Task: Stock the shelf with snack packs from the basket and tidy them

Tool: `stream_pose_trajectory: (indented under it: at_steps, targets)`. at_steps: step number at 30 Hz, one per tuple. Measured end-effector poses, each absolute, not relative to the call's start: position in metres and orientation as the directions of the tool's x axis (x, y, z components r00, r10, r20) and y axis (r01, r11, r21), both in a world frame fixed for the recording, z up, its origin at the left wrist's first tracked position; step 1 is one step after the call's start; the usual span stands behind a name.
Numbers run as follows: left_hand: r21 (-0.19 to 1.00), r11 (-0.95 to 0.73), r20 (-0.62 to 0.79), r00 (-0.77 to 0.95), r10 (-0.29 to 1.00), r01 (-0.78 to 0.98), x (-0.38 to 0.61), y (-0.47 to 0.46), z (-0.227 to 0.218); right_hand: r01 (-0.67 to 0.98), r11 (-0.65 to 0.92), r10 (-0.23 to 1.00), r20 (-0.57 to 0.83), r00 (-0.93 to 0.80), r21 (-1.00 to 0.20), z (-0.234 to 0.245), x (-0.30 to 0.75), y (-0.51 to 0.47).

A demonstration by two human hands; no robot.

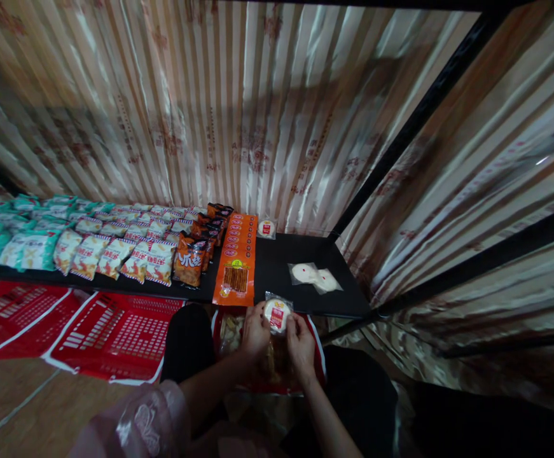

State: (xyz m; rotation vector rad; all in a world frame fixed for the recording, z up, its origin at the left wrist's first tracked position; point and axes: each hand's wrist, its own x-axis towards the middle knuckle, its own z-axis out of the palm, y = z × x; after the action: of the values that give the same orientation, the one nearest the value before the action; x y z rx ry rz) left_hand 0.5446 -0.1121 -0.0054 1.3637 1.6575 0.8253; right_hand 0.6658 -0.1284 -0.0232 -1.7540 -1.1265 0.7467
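Observation:
Both my hands hold one small round snack packet (277,313) with a red label, at the front edge of a low black shelf (277,264). My left hand (254,331) pinches its left side, my right hand (299,336) its right side, fingers closed on the wrapper. Below my hands a red basket (317,356) with more packets rests between my knees. Two similar clear packets (315,277) lie on the shelf just beyond. A row of orange packets (236,257) lies to their left.
Several rows of snack bags (114,245) in green, white and orange fill the shelf's left part. One round packet (266,228) lies at the back. Empty red baskets (114,331) lie on the floor at left. Striped curtain and black frame bars (415,121) enclose the shelf.

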Motion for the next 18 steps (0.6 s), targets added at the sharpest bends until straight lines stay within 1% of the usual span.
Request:
stream_pose_trajectory:
  at_steps: [5, 10, 15, 18]
  targets:
    - [0.874, 0.187, -0.163, -0.091, 0.982, 0.448, 0.543, -0.104, 0.007, 0.433, -0.179, 0.932, -0.011, 0.363, -0.883, -0.014, 0.667, -0.115]
    - [0.856, 0.209, -0.190, -0.089, 0.978, 0.473, 0.546, -0.095, 0.013, 0.563, -0.203, 0.933, 0.016, 0.360, -0.801, -0.005, 0.671, -0.101]
    - [0.824, 0.239, -0.210, -0.115, 0.971, 0.513, 0.548, -0.084, 0.017, 0.585, -0.180, 0.939, 0.040, 0.343, -0.791, -0.001, 0.671, -0.089]
    - [0.817, 0.248, -0.219, -0.118, 0.969, 0.521, 0.549, -0.078, 0.020, 0.629, -0.166, 0.943, 0.063, 0.326, -0.760, 0.000, 0.671, -0.083]
